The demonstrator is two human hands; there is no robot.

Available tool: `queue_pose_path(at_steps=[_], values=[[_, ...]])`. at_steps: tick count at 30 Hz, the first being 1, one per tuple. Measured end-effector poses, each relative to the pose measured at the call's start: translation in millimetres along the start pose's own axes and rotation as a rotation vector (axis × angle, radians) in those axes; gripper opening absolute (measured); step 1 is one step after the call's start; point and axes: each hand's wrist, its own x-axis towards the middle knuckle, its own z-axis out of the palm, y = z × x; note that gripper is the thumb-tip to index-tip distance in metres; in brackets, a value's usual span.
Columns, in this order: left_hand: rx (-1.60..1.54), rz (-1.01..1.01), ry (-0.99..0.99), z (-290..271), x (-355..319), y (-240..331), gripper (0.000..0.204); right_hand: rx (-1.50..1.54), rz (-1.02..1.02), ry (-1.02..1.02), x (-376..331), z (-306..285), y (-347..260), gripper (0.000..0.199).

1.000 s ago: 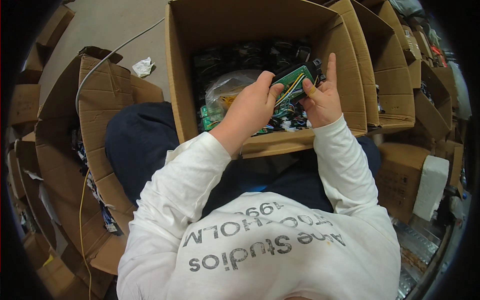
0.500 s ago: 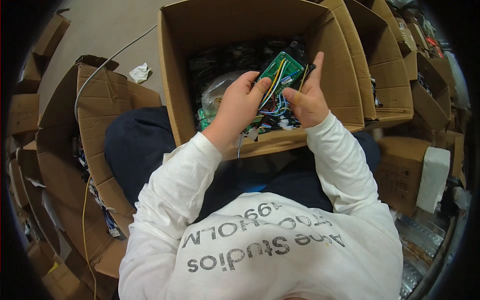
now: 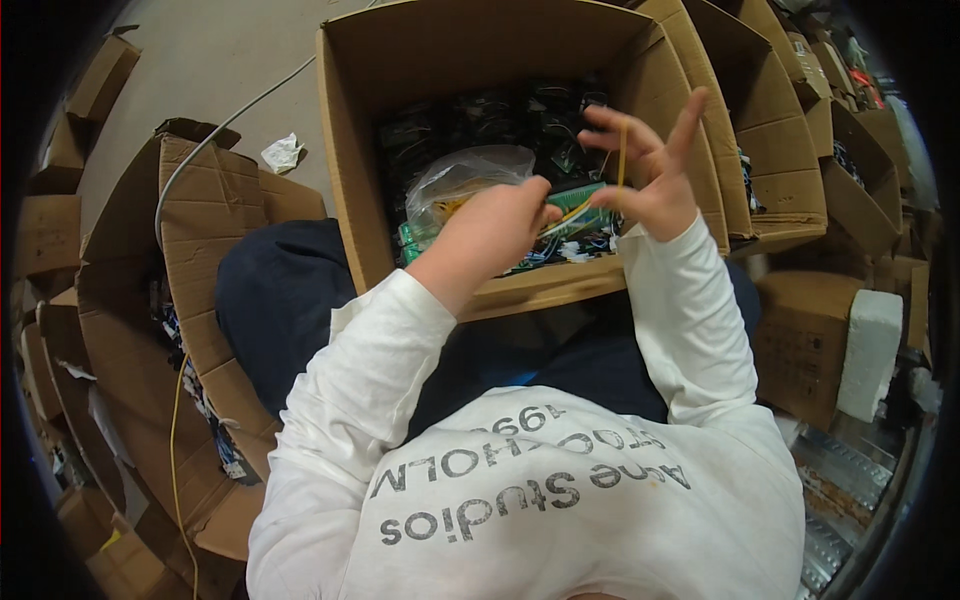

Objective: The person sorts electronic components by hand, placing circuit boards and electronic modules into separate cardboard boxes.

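My left hand point(image 3: 490, 228) is closed around a green circuit board point(image 3: 592, 196) and its bundle of yellow, white and blue wires point(image 3: 568, 219), low inside a cardboard box point(image 3: 343, 170). Part of the board is hidden behind my fingers. My right hand point(image 3: 655, 178) is raised at the box's right side with its fingers spread. A thin yellow rubber band point(image 3: 623, 150) is stretched across these fingers. Beside my left hand lies a clear plastic bag point(image 3: 470, 172) with yellow things in it. Dark wired parts point(image 3: 480, 120) fill the back of the box.
More open cardboard boxes point(image 3: 770, 150) stand close on the right, and another with wired parts point(image 3: 205, 290) is at my left. A white foam block point(image 3: 866, 355) leans by a closed carton point(image 3: 805, 335). A grey cable point(image 3: 225, 122) and crumpled paper point(image 3: 282, 152) lie to the left.
The circuit board has gone lower and tilted in my left hand. My right hand has moved away from it, up and to the right, fingers spreading with the rubber band on them.
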Motion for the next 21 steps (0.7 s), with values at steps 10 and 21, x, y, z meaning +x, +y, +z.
queue_pose_path(at_steps=[10, 21], values=[[0.198, 0.362, -0.194, -6.2, -4.0, 27.5, 0.028, 0.051, 0.438, 0.070, 12.3, -39.7, 33.5, 0.119], [-1.160, -0.339, -0.008, -20.8, -1.1, 20.2, 0.032, -0.002, -0.113, -0.021, 7.3, -22.6, -15.9, 0.143]])
